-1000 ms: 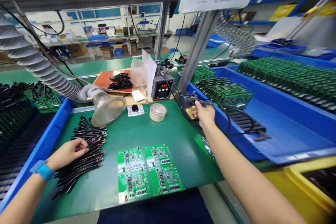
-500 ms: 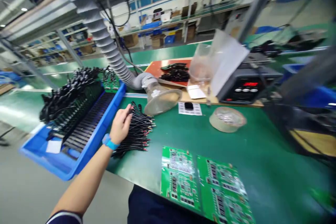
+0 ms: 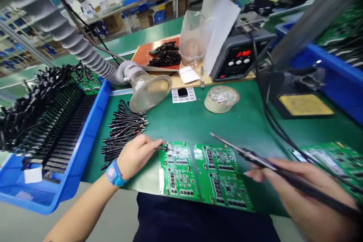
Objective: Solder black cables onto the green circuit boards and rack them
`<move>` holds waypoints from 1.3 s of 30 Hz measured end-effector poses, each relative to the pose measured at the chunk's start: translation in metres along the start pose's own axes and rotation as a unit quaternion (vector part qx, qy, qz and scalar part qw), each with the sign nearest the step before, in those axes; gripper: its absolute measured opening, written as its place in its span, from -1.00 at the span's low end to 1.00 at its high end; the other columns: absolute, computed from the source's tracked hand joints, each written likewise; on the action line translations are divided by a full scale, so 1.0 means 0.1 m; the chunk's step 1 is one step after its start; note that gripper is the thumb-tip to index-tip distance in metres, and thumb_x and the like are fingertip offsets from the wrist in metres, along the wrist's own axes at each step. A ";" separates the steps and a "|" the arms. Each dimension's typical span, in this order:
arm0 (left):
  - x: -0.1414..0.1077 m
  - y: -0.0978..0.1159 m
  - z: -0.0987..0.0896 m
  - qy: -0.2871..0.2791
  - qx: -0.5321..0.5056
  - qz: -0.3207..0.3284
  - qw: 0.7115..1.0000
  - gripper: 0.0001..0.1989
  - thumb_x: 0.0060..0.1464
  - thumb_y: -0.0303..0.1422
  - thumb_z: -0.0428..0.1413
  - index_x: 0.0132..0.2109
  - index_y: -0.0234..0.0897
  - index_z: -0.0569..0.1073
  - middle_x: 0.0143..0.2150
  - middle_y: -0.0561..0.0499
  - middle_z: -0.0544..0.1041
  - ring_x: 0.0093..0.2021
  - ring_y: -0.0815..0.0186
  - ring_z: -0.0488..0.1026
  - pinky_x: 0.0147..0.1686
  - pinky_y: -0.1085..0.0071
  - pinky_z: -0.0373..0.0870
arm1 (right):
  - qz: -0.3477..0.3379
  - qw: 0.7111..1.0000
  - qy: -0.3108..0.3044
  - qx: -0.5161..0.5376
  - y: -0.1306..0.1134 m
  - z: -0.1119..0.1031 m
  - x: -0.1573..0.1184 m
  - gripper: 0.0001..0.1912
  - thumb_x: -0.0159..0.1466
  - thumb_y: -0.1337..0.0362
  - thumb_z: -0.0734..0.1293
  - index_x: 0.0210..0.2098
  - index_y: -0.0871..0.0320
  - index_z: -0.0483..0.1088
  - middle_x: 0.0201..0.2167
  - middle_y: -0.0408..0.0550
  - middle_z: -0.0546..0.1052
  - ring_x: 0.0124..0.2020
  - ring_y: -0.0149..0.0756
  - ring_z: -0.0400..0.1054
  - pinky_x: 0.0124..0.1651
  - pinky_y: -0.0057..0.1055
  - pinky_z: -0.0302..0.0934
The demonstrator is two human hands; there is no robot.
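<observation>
– both hands have come in over the boards since the earlier head view: the left hand (image 3: 135,157) was back at the cable pile (image 3: 121,130), and the right hand (image 3: 303,208) was out of sight.

– what do the fingers have now?

– on the left, thumb and fingertips are pinched together on a thin black cable (image 3: 162,148) with a red end. it sits at the far left corner of the left board panel (image 3: 181,181); whether it touches a contact is too small to tell.

– and the right?

– fingers closed round the soldering iron (image 3: 256,159), gripped like a pen. its tip points left, just beyond the far edge of the right board panel (image 3: 221,176), apart from the cable.

– so what does that change?

– i'd judge the cable is being placed for a joint, with the iron at the ready but no heat on it yet. the gap between tip and cable end is what's left to close, and a shaky left pinch could let the lead slip off its spot.
</observation>
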State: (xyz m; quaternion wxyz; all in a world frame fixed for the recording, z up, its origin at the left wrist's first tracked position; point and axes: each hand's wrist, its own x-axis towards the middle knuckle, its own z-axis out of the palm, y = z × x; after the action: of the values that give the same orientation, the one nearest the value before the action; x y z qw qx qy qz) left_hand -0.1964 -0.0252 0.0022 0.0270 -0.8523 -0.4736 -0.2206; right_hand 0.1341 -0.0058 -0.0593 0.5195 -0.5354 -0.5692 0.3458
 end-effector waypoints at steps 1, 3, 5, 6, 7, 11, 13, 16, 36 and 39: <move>0.01 0.04 0.05 -0.036 0.027 0.044 0.998 -0.72 0.19 -0.52 -0.03 0.05 -0.31 0.32 -0.35 -0.01 0.42 -0.38 0.38 0.39 -0.41 0.46 0.39 | 0.000 1.000 -0.018 0.011 -0.02 0.03 -0.09 -0.81 0.09 0.25 0.38 -0.32 0.17 0.36 -0.49 -0.06 0.49 -0.52 -0.32 0.43 -0.44 -0.44 0.39; 0.03 0.12 0.17 -0.082 0.076 0.118 0.987 -0.71 0.20 -0.55 -0.09 0.05 -0.36 0.29 -0.33 -0.03 0.44 -0.40 0.37 0.39 -0.44 0.45 0.39 | -0.003 0.998 -0.049 0.036 -0.01 0.13 -0.22 -0.84 0.11 0.28 0.36 -0.32 0.13 0.33 -0.45 -0.07 0.50 -0.50 -0.31 0.45 -0.46 -0.43 0.40; 0.06 0.18 0.29 -0.105 0.110 0.161 0.975 -0.74 0.20 -0.55 -0.12 0.02 -0.39 0.29 -0.26 -0.07 0.45 -0.37 0.35 0.41 -0.42 0.42 0.41 | -0.007 0.996 -0.064 0.054 0.03 0.21 -0.28 -0.87 0.12 0.27 0.34 -0.34 0.11 0.31 -0.45 -0.10 0.49 -0.49 -0.30 0.45 -0.48 -0.42 0.40; 0.08 0.20 0.34 -0.114 0.123 0.170 0.971 -0.75 0.20 -0.55 -0.13 0.00 -0.40 0.30 -0.26 -0.08 0.45 -0.36 0.34 0.42 -0.41 0.41 0.41 | -0.011 0.996 -0.069 0.059 0.05 0.23 -0.29 -0.88 0.12 0.27 0.33 -0.34 0.11 0.31 -0.46 -0.11 0.49 -0.49 -0.31 0.45 -0.48 -0.42 0.40; 0.11 0.21 0.39 -0.124 0.133 0.172 0.968 -0.75 0.21 -0.55 -0.13 0.00 -0.41 0.30 -0.26 -0.09 0.45 -0.36 0.33 0.43 -0.42 0.40 0.42 | -0.017 0.996 -0.070 0.058 0.08 0.24 -0.30 -0.89 0.12 0.27 0.33 -0.35 0.11 0.31 -0.47 -0.11 0.48 -0.50 -0.33 0.45 -0.48 -0.44 0.40; 0.18 0.25 0.54 -0.152 0.157 0.152 0.964 -0.75 0.21 -0.54 -0.14 0.00 -0.40 0.30 -0.32 -0.07 0.41 -0.39 0.31 0.43 -0.45 0.37 0.43 | -0.037 0.997 -0.059 0.037 0.13 0.24 -0.30 -0.91 0.11 0.28 0.34 -0.37 0.11 0.34 -0.44 -0.08 0.50 -0.39 -0.29 0.46 -0.41 -0.45 0.41; 0.21 0.26 0.58 -0.156 0.161 0.144 0.964 -0.76 0.21 -0.54 -0.14 -0.01 -0.39 0.30 -0.31 -0.08 0.40 -0.36 0.29 0.44 -0.43 0.36 0.44 | -0.038 0.997 -0.061 0.039 0.13 0.24 -0.29 -0.91 0.12 0.28 0.33 -0.37 0.10 0.33 -0.44 -0.07 0.51 -0.28 -0.23 0.46 -0.34 -0.39 0.43; 0.23 0.26 0.61 -0.164 0.162 0.139 0.963 -0.77 0.21 -0.53 -0.14 -0.02 -0.38 0.31 -0.31 -0.08 0.39 -0.36 0.28 0.44 -0.43 0.36 0.44 | -0.043 0.996 -0.076 0.029 0.15 0.25 -0.29 -0.92 0.12 0.30 0.32 -0.37 0.10 0.33 -0.48 -0.09 0.50 -0.21 -0.21 0.44 -0.29 -0.35 0.42; 0.22 0.29 0.65 -0.155 0.165 0.105 0.968 -0.80 0.21 -0.49 -0.11 -0.05 -0.37 0.32 -0.33 -0.04 0.40 -0.47 0.33 0.41 -0.52 0.40 0.41 | -0.066 0.992 -0.104 -0.019 0.25 0.27 -0.32 -0.86 0.12 0.33 0.34 -0.30 0.09 0.35 -0.39 -0.08 0.51 -0.17 -0.27 0.42 -0.22 -0.41 0.40; 0.23 0.30 0.65 -0.161 0.171 0.104 0.966 -0.80 0.20 -0.49 -0.09 -0.05 -0.37 0.32 -0.31 -0.05 0.40 -0.44 0.33 0.42 -0.51 0.40 0.42 | -0.072 0.991 -0.109 -0.017 0.26 0.27 -0.32 -0.84 0.12 0.35 0.34 -0.28 0.07 0.35 -0.39 -0.08 0.51 -0.16 -0.26 0.41 -0.24 -0.42 0.40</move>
State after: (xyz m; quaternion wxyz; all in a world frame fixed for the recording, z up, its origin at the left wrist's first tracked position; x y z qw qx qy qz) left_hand -0.1388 -0.0070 -0.0426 0.1183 -0.9039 -0.4110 0.0079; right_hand 0.1112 -0.0274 -0.0965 0.4693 -0.4606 -0.6651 0.3540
